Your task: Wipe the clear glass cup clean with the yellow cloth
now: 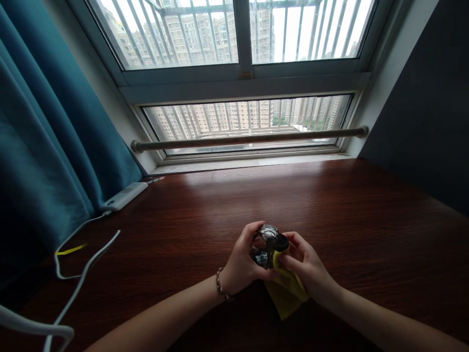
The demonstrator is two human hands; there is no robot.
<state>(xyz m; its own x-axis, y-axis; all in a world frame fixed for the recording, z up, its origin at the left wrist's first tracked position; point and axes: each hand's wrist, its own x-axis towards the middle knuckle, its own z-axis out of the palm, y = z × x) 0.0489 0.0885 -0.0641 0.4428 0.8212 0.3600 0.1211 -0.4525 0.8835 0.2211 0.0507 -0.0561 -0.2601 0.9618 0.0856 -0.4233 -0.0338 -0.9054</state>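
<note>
My left hand (245, 259), with a braided bracelet at the wrist, is wrapped round a small shiny object (269, 231). It looks clear or silver, has a dark round end on its right, and its exact kind I cannot make out. A yellow cloth (287, 296) hangs from my right hand (306, 264), pinched between thumb and fingers. The cloth's upper edge presses against the dark end. Both hands are close together above the table, and my fingers hide part of the shiny object.
The reddish-brown wooden table (205, 205) reaches to the window sill. A white power strip (124, 196) lies at the left by the blue curtain (54, 122). White cables (86, 274) and a yellow strip (71, 250) are nearby. A metal rail (249, 139) crosses the window.
</note>
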